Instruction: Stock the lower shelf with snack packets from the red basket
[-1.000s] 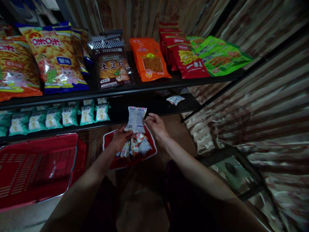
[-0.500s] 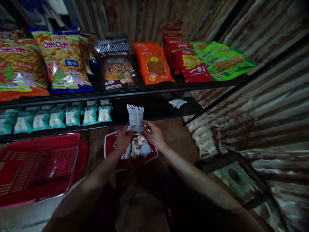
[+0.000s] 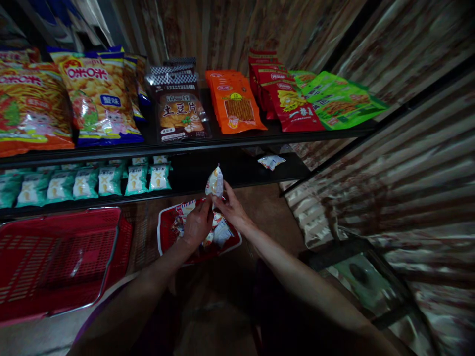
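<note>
A small white snack packet (image 3: 214, 182) stands upright between my two hands, turned nearly edge-on. My left hand (image 3: 198, 223) is closed at its lower end, fingers pinching the bottom. My right hand (image 3: 234, 210) holds it from the right side, thumb and fingers around the lower part. Below my hands is a red basket (image 3: 162, 242) with a white rim, holding several similar small packets (image 3: 221, 232). My left hand covers part of these. Another white packet (image 3: 272, 161) lies on the lower shelf to the right.
Rows of green-and-white packets (image 3: 137, 179) line the lower shelf (image 3: 189, 173) at left. Larger snack bags, among them an orange bag (image 3: 235, 101), stand on the upper shelf (image 3: 178, 147). A big red basket (image 3: 85, 257) sits at left. Corrugated sheeting (image 3: 419, 163) closes the right side.
The packet in my hands has turned from showing its flat back to nearly edge-on and shifted slightly right. My left hand has moved right, closer to my right hand.
</note>
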`<action>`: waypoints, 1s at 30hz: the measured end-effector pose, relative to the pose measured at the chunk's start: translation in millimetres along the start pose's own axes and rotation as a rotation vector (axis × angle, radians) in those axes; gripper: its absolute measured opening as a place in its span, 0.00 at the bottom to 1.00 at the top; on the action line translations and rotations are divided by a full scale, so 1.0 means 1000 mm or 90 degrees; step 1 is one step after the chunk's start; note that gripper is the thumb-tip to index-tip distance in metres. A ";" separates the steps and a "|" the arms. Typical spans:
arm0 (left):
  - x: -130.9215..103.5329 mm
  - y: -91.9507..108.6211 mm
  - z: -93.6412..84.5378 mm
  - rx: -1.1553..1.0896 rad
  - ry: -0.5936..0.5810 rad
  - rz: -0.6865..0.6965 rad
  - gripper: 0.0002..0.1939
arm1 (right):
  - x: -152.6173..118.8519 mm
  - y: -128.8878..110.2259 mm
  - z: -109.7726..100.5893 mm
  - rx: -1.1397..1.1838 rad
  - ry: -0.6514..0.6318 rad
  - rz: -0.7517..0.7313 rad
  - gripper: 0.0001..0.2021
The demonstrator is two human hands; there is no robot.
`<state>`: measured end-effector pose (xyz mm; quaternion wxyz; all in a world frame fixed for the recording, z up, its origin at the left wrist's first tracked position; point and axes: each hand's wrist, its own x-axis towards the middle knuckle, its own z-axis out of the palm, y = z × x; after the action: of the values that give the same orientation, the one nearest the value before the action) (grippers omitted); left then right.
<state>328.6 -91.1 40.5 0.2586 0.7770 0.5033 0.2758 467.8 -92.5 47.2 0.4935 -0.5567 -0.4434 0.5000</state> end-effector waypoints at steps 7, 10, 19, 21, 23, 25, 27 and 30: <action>-0.005 0.006 0.001 0.269 -0.006 0.124 0.14 | -0.002 -0.005 0.007 0.118 -0.020 -0.017 0.34; -0.006 0.006 0.001 0.281 0.005 0.154 0.13 | -0.003 -0.005 0.010 0.200 -0.018 0.016 0.33; -0.009 -0.002 0.008 0.158 -0.069 0.319 0.19 | -0.003 -0.007 0.013 0.287 0.075 0.128 0.25; -0.010 -0.005 0.008 0.107 -0.058 0.333 0.21 | -0.001 -0.007 0.011 0.293 0.102 0.136 0.25; -0.011 -0.007 0.007 0.055 -0.019 0.322 0.21 | 0.000 -0.006 0.009 0.308 0.114 0.155 0.24; -0.011 -0.007 0.003 0.007 0.019 0.301 0.21 | 0.002 -0.006 0.007 0.325 0.111 0.185 0.22; -0.009 -0.006 -0.001 -0.032 0.058 0.255 0.20 | 0.004 -0.007 0.003 0.339 0.097 0.207 0.20; 0.000 -0.009 -0.006 -0.101 0.153 0.087 0.16 | 0.005 -0.008 0.000 0.364 0.065 0.220 0.18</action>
<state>318.6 -87.5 38.6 0.2376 0.7483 0.4531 0.4223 468.8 -86.3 54.0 0.5589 -0.4871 -0.1589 0.6520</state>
